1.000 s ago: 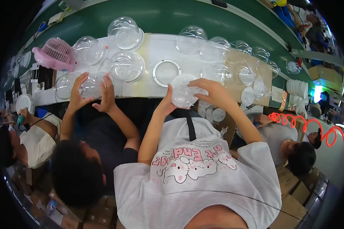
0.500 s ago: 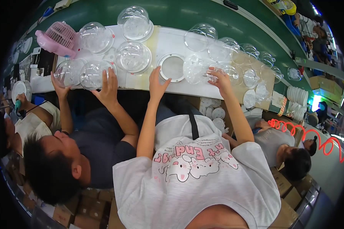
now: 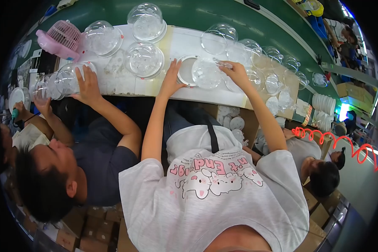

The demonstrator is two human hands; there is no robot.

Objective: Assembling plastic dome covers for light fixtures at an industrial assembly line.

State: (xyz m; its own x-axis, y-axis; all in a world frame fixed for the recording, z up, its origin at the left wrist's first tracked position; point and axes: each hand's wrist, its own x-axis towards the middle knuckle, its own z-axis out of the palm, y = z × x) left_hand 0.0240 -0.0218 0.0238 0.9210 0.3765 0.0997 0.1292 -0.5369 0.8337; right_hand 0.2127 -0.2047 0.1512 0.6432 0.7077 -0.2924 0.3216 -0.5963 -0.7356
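A round white ring base (image 3: 187, 70) with a pale grey centre lies on the table in front of me. Beside its left rim is my left hand (image 3: 171, 80), fingers stretched out and thumb apart, lightly touching the edge. My right hand (image 3: 235, 74) pinches the right edge of a clear round plastic piece (image 3: 208, 74). That piece overlaps the right part of the base and looks slightly tilted; whether it touches the base I cannot tell. Behind it stands a clear dome (image 3: 219, 38).
Domes on white bases (image 3: 144, 60) stand left of centre. More clear domes (image 3: 251, 49) crowd the right, partly on cardboard (image 3: 290, 90). A pink fan (image 3: 59, 40) sits far left. On my left, a co-worker's hands (image 3: 88, 86) handle domes; a red coiled hose (image 3: 323, 136) hangs right.
My right hand has moved left and slightly up, bringing the clear round piece partly over the white base. The co-worker on the left has shifted domes further left.
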